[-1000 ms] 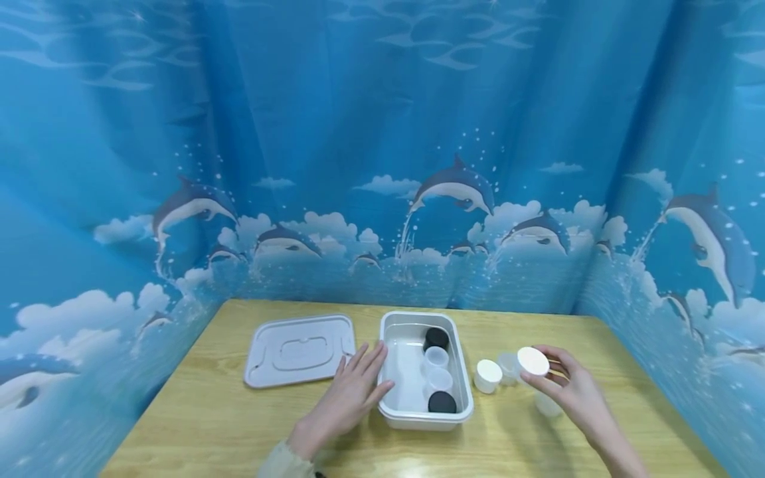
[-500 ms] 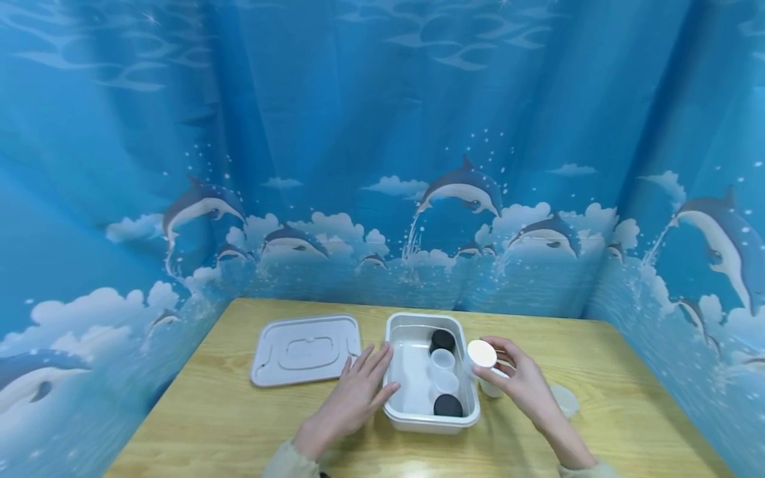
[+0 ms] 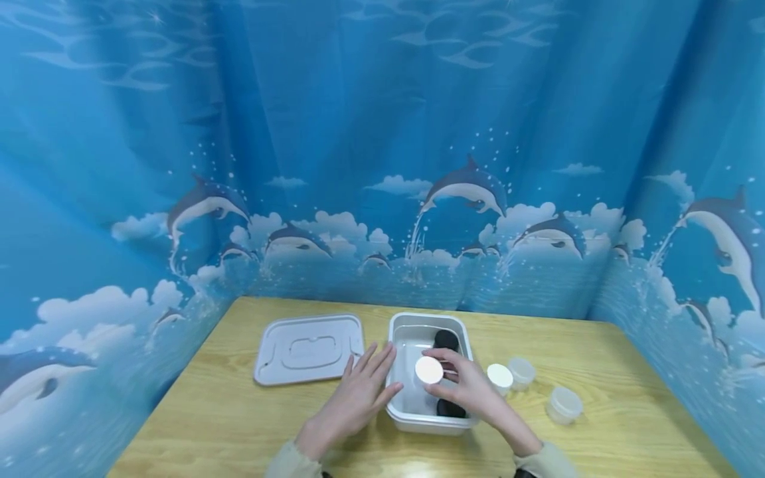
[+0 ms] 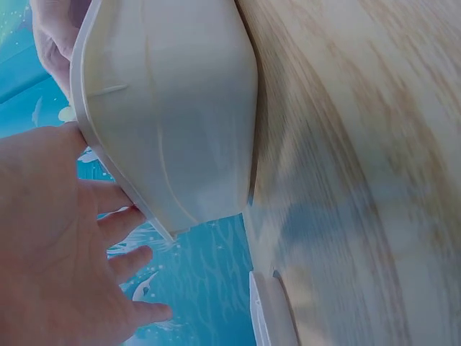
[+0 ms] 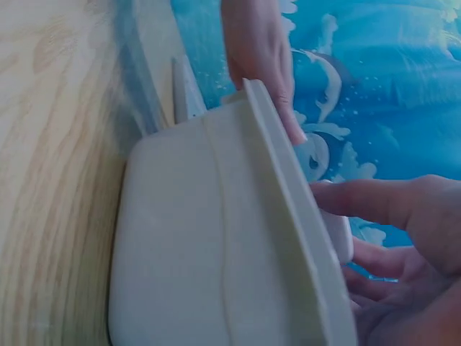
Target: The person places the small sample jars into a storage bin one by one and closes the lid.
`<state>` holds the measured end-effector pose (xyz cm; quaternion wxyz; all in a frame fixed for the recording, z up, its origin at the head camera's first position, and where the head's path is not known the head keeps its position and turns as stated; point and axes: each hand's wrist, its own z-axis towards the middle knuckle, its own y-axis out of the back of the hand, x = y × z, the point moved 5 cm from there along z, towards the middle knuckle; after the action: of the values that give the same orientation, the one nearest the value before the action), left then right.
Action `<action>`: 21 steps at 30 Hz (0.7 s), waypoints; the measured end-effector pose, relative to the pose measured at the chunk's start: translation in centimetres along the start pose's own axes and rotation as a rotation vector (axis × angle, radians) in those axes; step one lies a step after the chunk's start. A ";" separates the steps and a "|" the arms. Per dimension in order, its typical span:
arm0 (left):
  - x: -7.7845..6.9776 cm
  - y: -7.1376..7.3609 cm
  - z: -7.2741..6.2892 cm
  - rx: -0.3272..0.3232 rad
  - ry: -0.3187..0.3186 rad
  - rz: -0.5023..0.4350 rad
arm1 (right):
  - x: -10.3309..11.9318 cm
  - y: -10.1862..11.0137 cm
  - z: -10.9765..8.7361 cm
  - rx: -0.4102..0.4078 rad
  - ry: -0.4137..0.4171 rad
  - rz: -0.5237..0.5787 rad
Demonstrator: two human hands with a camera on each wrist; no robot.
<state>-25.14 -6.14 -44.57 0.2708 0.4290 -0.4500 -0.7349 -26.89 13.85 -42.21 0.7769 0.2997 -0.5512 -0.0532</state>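
A white rectangular box point(image 3: 433, 419) stands on the table. My left hand point(image 3: 356, 397) lies with straight, spread fingers against the box's left rim; in the left wrist view that hand point(image 4: 65, 231) touches the rim with its fingertips. Above the inside of the box, my right hand point(image 3: 469, 388) holds a small white-lidded jar point(image 3: 428, 370) between thumb and fingers. Part of this jar point(image 5: 338, 234) shows beyond the rim in the right wrist view. Two black-topped jars sit inside, one at the back point(image 3: 445, 340) and one at the front point(image 3: 451, 408). My right hand hides what lies between them.
The box's flat grey-white lid point(image 3: 309, 350) lies left of it. Right of the box stand another white-lidded jar point(image 3: 499, 377), a translucent jar point(image 3: 522, 373) and, nearer the front right, a second translucent jar point(image 3: 564, 405). A blue dolphin-print curtain point(image 3: 358, 133) surrounds the table.
My right hand has carried the white-lidded jar leftward from the right side of the table to above the box. The left hand has stayed at the rim.
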 end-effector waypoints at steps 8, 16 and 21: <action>-0.1 -0.1 0.1 -0.007 -0.026 0.100 | 0.2 -2.0 1.1 0.141 0.097 -0.115; -0.2 -0.1 0.1 0.004 -0.023 0.115 | 0.5 -2.9 1.4 0.240 0.144 -0.211; -0.2 -0.1 0.1 0.000 -0.022 0.119 | 0.4 -3.4 1.2 0.278 0.184 -0.293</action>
<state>-25.15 -5.87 -44.52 0.3091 0.3933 -0.4778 -0.7221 -26.99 10.40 -43.44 0.7591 0.4844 -0.4306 -0.0614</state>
